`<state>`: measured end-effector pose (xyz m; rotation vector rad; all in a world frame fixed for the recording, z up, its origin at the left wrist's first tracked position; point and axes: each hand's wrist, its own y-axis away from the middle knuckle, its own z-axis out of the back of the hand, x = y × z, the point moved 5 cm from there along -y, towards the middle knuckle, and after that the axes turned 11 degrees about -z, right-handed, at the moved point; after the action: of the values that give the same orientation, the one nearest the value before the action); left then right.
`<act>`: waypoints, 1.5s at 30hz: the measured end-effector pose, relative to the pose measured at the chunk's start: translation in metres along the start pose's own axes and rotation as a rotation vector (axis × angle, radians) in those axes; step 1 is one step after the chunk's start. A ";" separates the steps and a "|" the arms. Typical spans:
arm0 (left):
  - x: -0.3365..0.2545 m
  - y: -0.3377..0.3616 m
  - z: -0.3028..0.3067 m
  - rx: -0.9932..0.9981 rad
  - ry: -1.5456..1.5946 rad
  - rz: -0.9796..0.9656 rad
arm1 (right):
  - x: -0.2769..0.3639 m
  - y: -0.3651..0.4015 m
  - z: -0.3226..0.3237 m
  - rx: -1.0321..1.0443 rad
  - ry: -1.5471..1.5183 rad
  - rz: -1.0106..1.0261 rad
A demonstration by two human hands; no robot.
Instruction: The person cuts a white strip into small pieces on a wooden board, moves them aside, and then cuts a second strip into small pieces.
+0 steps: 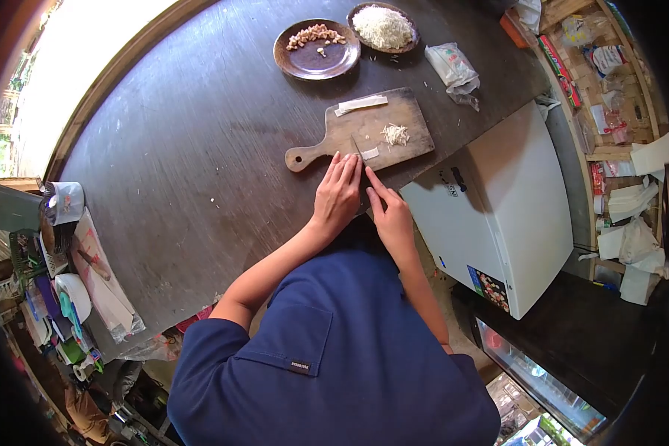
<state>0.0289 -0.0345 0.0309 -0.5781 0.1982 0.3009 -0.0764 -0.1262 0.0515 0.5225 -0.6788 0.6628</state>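
A wooden cutting board (338,137) with a handle lies on the dark table. My right hand (391,219) is closed round a knife (357,146), its thin blade pointing away from me over the board. The knife handle is mostly hidden by my fingers. Fingers together, my left hand (337,195) presses down at the board's near edge, on a pale flat strip (370,154) beside the blade. Part of that strip is covered by the fingertips. Longer pale strips (361,105) rest at the board's far side. A small heap of thin shreds (396,134) sits to the right.
Beyond the board stand a brown plate (316,68) with small tan pieces and a bowl (354,30) heaped with white shreds. A plastic packet (452,67) lies right of them. A white chest freezer (531,193) is at the right. Another knife (93,264) lies far left.
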 end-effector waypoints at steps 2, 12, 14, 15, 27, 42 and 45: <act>0.001 0.001 0.000 -0.005 -0.031 -0.015 | 0.001 0.002 0.001 0.000 -0.032 0.027; 0.002 0.001 -0.001 -0.002 -0.042 -0.026 | 0.005 0.006 0.004 0.038 -0.072 -0.028; 0.003 0.001 0.002 0.010 -0.035 -0.020 | 0.001 0.009 0.002 0.051 -0.074 -0.040; 0.002 0.000 0.003 0.020 -0.019 -0.017 | -0.003 0.010 0.001 0.034 -0.082 -0.026; 0.004 0.001 0.003 0.047 0.024 0.019 | -0.008 -0.001 0.003 0.064 -0.213 0.021; 0.034 -0.007 0.030 -0.112 0.150 0.122 | -0.013 -0.023 0.037 0.407 -0.428 -0.264; 0.042 -0.009 0.033 -0.146 0.139 0.143 | -0.020 -0.027 0.033 0.462 -0.468 -0.303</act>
<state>0.0742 -0.0134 0.0516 -0.7314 0.3548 0.4164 -0.0825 -0.1725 0.0534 1.2086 -0.8630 0.4075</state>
